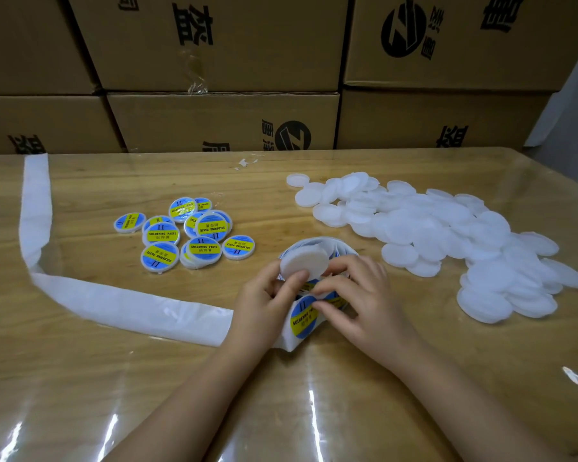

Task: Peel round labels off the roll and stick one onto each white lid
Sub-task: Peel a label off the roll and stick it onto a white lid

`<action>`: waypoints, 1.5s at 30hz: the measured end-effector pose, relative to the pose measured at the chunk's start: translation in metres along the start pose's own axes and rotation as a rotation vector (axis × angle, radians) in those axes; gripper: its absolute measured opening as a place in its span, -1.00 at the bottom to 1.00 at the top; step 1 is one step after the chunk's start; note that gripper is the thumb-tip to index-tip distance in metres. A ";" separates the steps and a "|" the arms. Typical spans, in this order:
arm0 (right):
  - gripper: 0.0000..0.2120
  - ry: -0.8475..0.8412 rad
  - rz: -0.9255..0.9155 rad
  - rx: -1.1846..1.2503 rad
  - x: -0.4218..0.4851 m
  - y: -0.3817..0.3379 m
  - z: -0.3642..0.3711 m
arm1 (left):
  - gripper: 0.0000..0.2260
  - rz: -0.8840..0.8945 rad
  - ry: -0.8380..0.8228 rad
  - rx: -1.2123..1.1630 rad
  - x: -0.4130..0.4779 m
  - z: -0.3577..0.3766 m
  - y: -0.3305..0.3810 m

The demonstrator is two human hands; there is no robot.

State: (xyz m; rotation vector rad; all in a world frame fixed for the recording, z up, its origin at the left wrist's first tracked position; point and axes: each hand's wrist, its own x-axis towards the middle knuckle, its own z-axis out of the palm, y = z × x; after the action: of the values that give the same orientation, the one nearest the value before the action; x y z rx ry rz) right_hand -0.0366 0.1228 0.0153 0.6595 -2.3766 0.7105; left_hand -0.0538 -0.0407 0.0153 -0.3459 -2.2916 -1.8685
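Observation:
My left hand (pixel 264 305) pinches a plain white lid (pixel 302 263) between thumb and fingers, holding it tilted just above the label roll (pixel 317 248). My right hand (pixel 357 295) rests on the roll's near side, fingertips at the edge of a blue and yellow round label (pixel 302 316) on the backing strip. A large heap of blank white lids (pixel 447 235) lies to the right. Several labelled lids (pixel 187 235) lie in a cluster to the left.
The used white backing strip (pixel 114 305) trails from the roll leftward and then up the left side of the wooden table (pixel 314 411), which has a clear glossy cover. Stacked cardboard boxes (pixel 224 121) wall off the far edge.

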 end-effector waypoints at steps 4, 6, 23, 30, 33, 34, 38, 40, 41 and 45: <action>-0.88 0.058 -0.028 -0.008 0.002 -0.004 -0.001 | -0.93 -0.063 -0.025 -0.169 -0.002 0.001 0.005; -0.93 0.037 -0.051 0.055 0.002 -0.006 -0.001 | -0.91 -0.082 -0.030 -0.216 -0.002 0.002 0.008; -0.67 -0.067 0.005 0.217 -0.006 -0.030 0.008 | -0.94 -0.053 0.009 -0.208 0.001 0.005 -0.004; -0.87 -0.068 0.010 0.345 -0.005 -0.023 0.006 | -0.94 -0.060 0.014 -0.225 0.003 0.005 -0.005; -0.90 -0.090 0.049 0.469 -0.003 -0.018 0.004 | -0.82 -0.055 0.009 -0.219 0.003 0.002 -0.005; -0.90 -0.093 0.088 0.506 -0.002 -0.017 0.003 | -0.80 -0.047 0.023 -0.210 0.003 0.001 -0.005; -0.84 -0.125 0.380 0.710 0.003 -0.011 -0.006 | -0.84 -0.056 0.079 -0.244 0.007 -0.002 -0.008; -0.78 -0.163 0.501 0.795 0.005 -0.004 -0.014 | -0.79 -0.062 0.109 -0.256 0.009 -0.004 -0.010; -0.79 -0.168 0.549 0.834 0.007 0.000 -0.019 | -0.71 -0.064 0.113 -0.252 0.009 -0.005 -0.011; -0.99 0.061 0.776 1.133 0.013 0.013 -0.031 | -0.60 -0.051 0.086 -0.241 0.007 -0.006 -0.010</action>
State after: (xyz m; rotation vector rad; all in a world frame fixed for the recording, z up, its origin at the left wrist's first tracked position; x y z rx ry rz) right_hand -0.0420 0.1479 0.0410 0.0413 -1.9469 2.4137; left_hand -0.0638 -0.0478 0.0090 -0.2344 -2.0432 -2.1454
